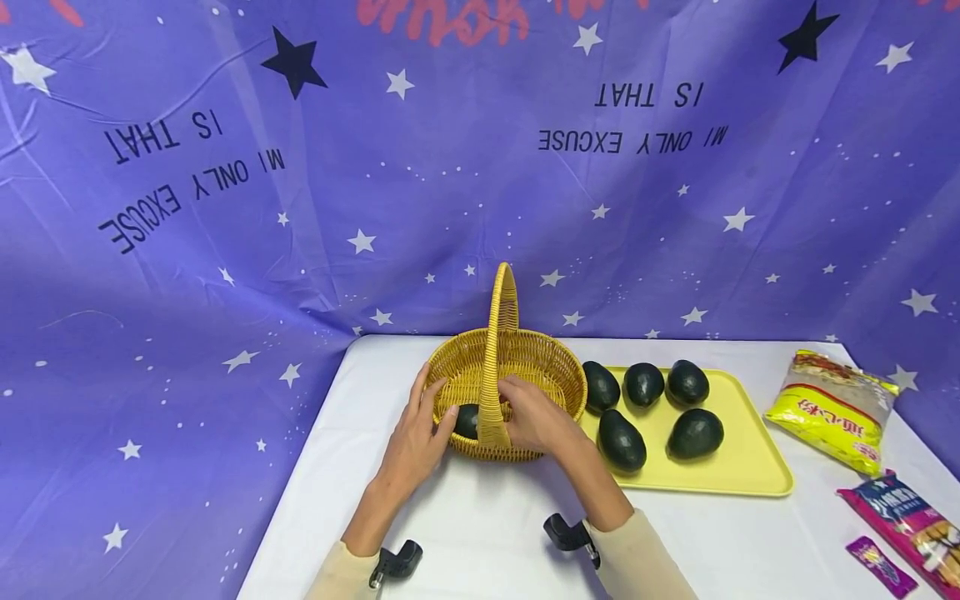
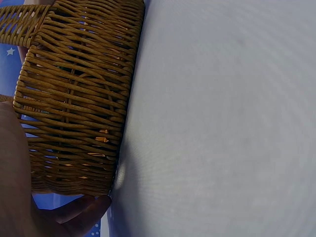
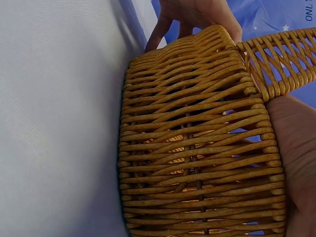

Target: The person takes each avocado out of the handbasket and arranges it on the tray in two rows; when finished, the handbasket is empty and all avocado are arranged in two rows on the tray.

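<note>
A yellow wicker basket (image 1: 555, 354) with a tall arched handle stands on the table. Inside, near its front wall, lies a dark avocado (image 1: 466, 422), partly hidden by the handle. My left hand (image 1: 416, 442) holds the basket's left side, thumb over the rim and other fingers along the outer wall. Reaching over the front right rim, my right hand (image 1: 542, 417) has its fingers curled at the avocado's right end, with the tips behind the handle. In the left wrist view the left fingers (image 2: 86, 215) touch the basket low on its outside. The right wrist view shows the woven wall (image 3: 197, 148).
Right of the basket, a yellow tray (image 1: 738, 467) carries several avocados (image 1: 696, 433). Farther right lie a yellow food bag (image 1: 828, 417), a pink and blue snack packet (image 1: 903, 521) and a small purple packet (image 1: 879, 567). A purple star-printed cloth (image 1: 480, 167) hangs behind the white table.
</note>
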Demonstrator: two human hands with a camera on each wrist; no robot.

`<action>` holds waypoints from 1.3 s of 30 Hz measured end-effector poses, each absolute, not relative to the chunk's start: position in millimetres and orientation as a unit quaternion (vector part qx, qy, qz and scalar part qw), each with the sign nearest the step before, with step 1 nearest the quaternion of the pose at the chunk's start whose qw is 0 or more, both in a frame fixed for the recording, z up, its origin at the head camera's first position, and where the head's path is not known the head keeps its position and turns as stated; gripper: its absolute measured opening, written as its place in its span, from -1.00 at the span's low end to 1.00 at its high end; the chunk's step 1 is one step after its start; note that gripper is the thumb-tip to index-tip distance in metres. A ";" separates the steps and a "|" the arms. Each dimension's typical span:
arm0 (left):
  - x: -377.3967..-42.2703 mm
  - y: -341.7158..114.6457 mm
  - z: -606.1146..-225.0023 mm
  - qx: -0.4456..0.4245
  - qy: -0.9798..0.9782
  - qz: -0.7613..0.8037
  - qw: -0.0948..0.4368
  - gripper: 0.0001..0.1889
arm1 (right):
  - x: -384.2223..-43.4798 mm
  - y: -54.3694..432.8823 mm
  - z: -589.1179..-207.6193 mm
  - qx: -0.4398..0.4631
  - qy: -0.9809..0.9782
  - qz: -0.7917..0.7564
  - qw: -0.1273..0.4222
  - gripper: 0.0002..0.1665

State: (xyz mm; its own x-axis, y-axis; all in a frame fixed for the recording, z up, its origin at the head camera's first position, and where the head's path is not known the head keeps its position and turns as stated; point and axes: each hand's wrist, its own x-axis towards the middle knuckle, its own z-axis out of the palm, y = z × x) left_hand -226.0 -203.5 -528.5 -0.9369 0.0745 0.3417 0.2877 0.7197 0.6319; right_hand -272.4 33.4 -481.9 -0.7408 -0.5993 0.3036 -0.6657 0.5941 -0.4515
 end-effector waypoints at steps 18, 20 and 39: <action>-224.9 -203.2 -527.0 -0.101 -0.914 -0.363 0.149 -0.36 | -281.0 31.3 -477.9 0.365 -0.880 0.301 -0.038 -0.66; -224.9 -203.3 -527.5 -0.101 -0.914 -0.364 0.150 -0.36 | -281.8 30.5 -478.6 0.362 -0.880 0.304 -0.048 -0.63; -224.5 -203.3 -527.9 -0.096 -0.916 -0.363 0.140 -0.34 | -286.6 23.7 -482.0 0.375 -0.872 0.304 -0.078 -0.36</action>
